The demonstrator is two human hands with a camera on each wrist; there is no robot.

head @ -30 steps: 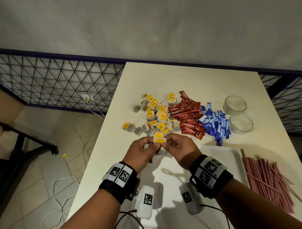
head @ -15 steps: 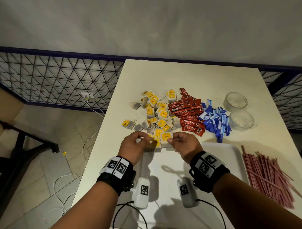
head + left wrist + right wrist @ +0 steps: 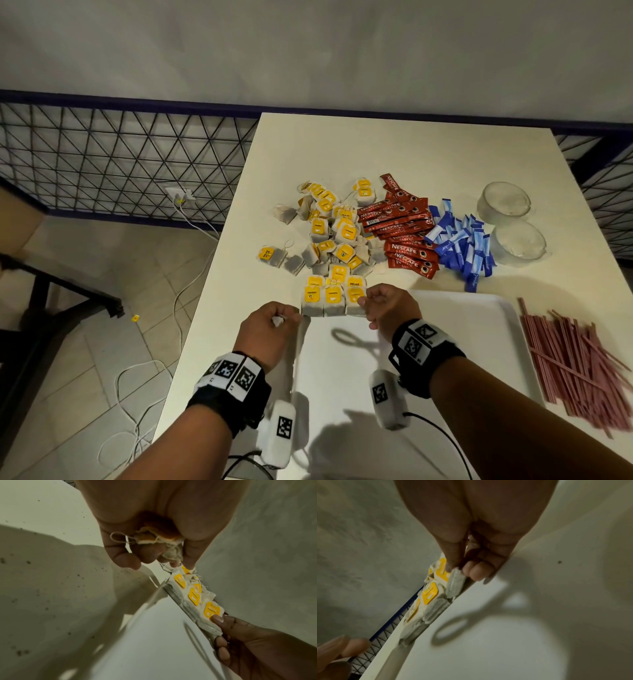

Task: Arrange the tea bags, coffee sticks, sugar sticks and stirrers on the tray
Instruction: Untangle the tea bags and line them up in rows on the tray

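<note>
Three tea bags point(image 3: 331, 301) with yellow tags stand in a row along the far edge of the white tray point(image 3: 479, 342). My right hand point(image 3: 363, 302) pinches the rightmost tea bag point(image 3: 455, 580) of that row between thumb and fingers. My left hand point(image 3: 286, 318) hovers just left of the row, its curled fingers holding a small bunch of tea bags point(image 3: 159, 539) with a loose string. Behind the row lie the tea bag pile point(image 3: 332, 233), red coffee sticks point(image 3: 404, 233), blue sugar sticks point(image 3: 462, 246) and, to the right, pink stirrers point(image 3: 575, 363).
Two glass bowls point(image 3: 510, 222) stand at the back right of the cream table point(image 3: 394, 150). The table's left edge drops to a tiled floor with cables point(image 3: 137, 377). A wire fence point(image 3: 120, 161) runs behind.
My hands, which held tea bags together a second ago, have moved apart and forward. A row of three tea bags now stands at the tray's far edge.
</note>
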